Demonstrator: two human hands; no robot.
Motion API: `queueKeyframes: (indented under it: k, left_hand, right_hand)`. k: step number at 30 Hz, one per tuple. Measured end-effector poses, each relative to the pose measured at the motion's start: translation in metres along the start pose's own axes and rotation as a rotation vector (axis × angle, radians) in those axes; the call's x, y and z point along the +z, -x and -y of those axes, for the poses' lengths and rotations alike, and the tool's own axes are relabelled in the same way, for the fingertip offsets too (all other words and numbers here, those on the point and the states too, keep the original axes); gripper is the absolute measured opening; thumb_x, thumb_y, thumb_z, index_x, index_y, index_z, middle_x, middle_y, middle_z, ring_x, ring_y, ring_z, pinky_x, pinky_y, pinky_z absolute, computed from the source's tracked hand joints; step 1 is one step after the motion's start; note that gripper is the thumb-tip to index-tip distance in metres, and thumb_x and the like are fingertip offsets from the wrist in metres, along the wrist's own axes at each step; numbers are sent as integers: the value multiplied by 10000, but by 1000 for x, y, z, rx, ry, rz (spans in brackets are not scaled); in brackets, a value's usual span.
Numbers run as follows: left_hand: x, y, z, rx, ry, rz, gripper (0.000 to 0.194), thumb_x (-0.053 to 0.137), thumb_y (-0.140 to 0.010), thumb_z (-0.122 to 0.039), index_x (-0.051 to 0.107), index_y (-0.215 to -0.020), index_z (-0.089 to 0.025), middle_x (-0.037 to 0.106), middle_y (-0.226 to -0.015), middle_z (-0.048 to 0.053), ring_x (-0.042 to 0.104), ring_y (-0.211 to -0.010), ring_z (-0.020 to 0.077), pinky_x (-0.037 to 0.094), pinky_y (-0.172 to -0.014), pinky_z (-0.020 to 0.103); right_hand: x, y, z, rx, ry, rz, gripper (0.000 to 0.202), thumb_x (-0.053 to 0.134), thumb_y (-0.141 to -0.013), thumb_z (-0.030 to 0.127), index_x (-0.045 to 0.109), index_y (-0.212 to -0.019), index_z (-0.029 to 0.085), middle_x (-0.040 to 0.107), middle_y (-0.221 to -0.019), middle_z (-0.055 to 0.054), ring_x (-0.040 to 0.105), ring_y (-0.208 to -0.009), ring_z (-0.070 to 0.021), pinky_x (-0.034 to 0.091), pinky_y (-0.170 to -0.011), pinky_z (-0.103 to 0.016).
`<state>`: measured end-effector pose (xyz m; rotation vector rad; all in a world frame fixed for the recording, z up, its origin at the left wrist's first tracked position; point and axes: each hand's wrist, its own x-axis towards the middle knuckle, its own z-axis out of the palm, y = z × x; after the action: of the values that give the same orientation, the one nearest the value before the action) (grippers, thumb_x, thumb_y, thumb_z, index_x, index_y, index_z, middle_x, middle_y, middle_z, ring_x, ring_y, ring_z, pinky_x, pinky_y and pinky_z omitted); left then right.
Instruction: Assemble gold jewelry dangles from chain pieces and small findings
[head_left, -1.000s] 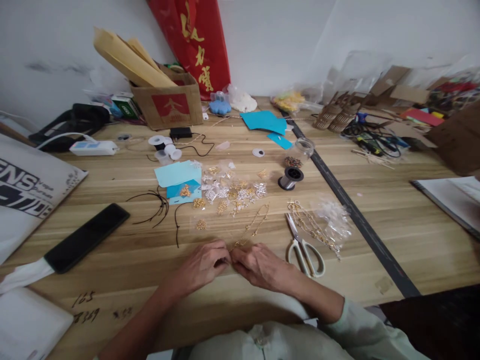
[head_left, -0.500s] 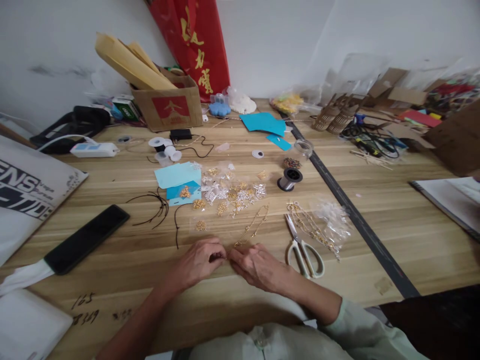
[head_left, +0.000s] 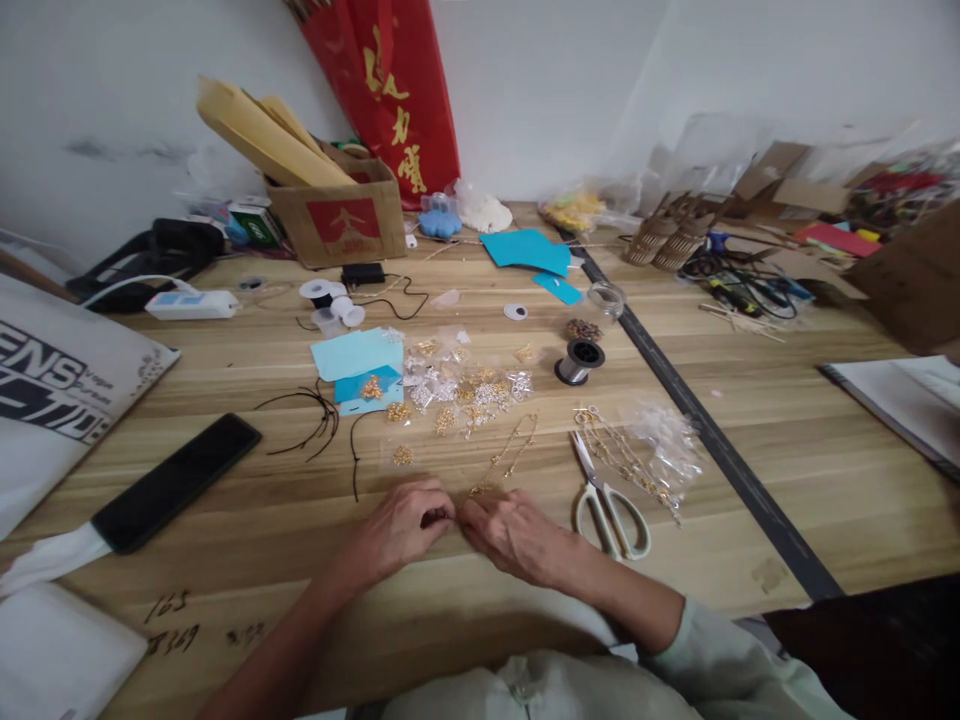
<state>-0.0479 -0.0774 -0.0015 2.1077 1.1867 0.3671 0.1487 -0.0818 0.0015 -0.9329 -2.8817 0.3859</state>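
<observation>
Left hand (head_left: 411, 522) and right hand (head_left: 516, 535) curl inward, fingertips nearly meeting; cannot tell what they pinch. Gold chain (head_left: 495, 461) lies on the surface (head_left: 705, 560) just beyond the right hand. Judgement: steady wrists, light pinch, chain slack kept untwisted, clear of scissors (head_left: 594, 484).

I'm reading "165" and "369" on the table (head_left: 225, 570), "ENS" on white packaging (head_left: 67, 385), "力" on the red bag (head_left: 420, 95).
</observation>
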Motion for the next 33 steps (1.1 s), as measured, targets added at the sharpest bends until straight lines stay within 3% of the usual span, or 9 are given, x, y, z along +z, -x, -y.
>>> queueKeyframes:
  k: [8,17,33]
  left_hand:
    - [0,-5,2,-58,218,-96,91,599,-763,-169,675,-717,-150,635,-722,27,568,-670,135,431,-628,239]
    - [4,-6,2,-79,485,-49,120,615,-749,-231,677,-717,-133,644,-739,45,578,-693,144,454,-634,242]
    - [10,-9,2,-129,567,-51,122,632,-733,-246,654,-701,-131,637,-721,35,562,-684,141,449,-626,238]
  right_hand:
    - [-6,0,-6,67,-174,-149,114,412,-950,226,505,-921,167,614,-779,-28,578,-648,-130,355,-591,-228]
    - [-9,2,-5,59,-191,-183,82,419,-944,217,485,-922,175,603,-774,-19,575,-631,-134,346,-572,-227]
    - [-10,4,-8,56,-249,-172,82,419,-944,223,479,-910,180,599,-789,-22,569,-615,-131,356,-573,-230]
